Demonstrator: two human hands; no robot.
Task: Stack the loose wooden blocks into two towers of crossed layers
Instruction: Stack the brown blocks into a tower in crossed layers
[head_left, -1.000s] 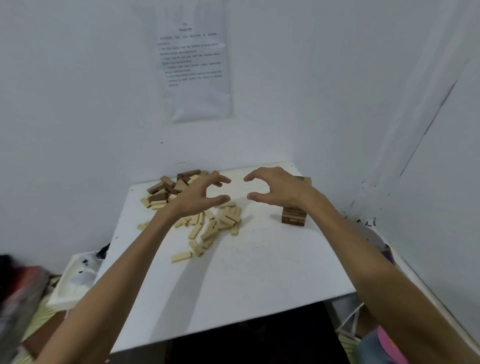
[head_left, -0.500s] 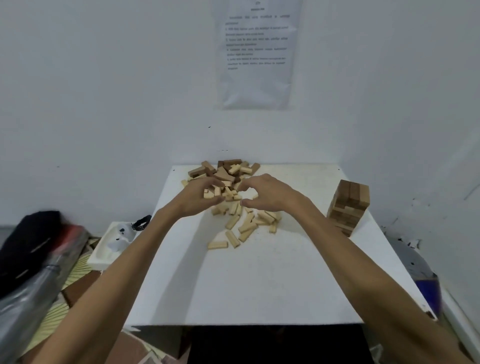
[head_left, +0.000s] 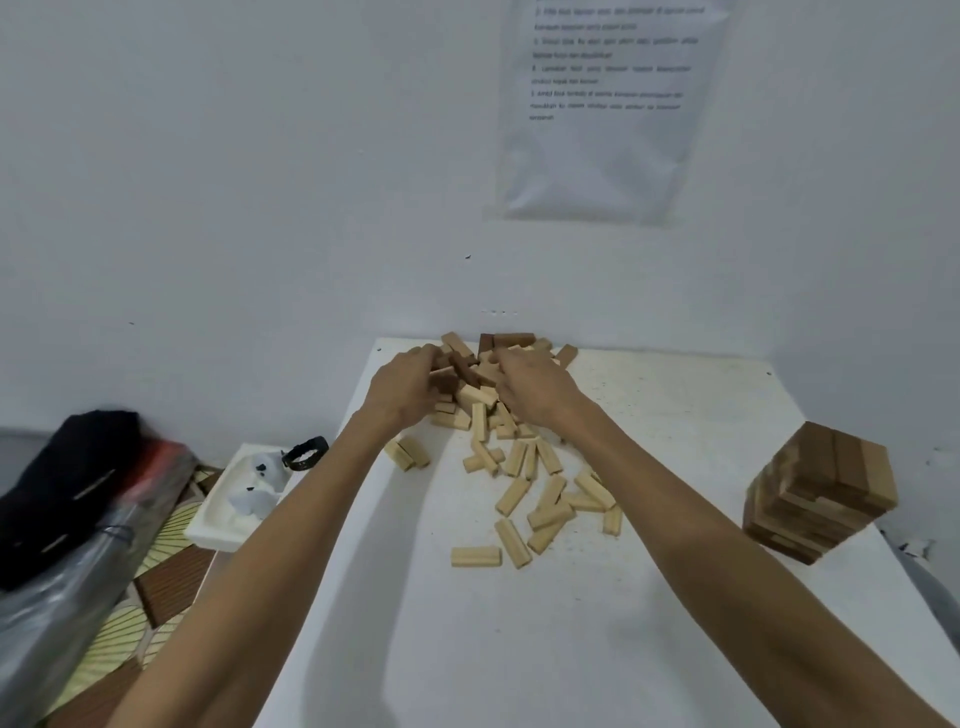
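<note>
Blocks (head_left: 478, 421): heaped at far edge of surface (head_left: 519, 649), scattered toward middle. Left hand (head_left: 410, 387), right hand (head_left: 535, 387): in heap, fingers (head_left: 423, 354) curled, grip unclear. Tower (head_left: 821, 499): right edge.

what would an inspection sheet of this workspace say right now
surface: white table, speckled with debris
job's things: loose wooden blocks heaped mid-table, light and dark; one tower of crossed layers at the right edge
clutter: white tray with a black strap left of the table; black bag further left
grippers: left hand and right hand both in the pile's far end, fingers curled, grip unclear
cables: nothing seen
surroundings: white wall with a printed sheet
</note>
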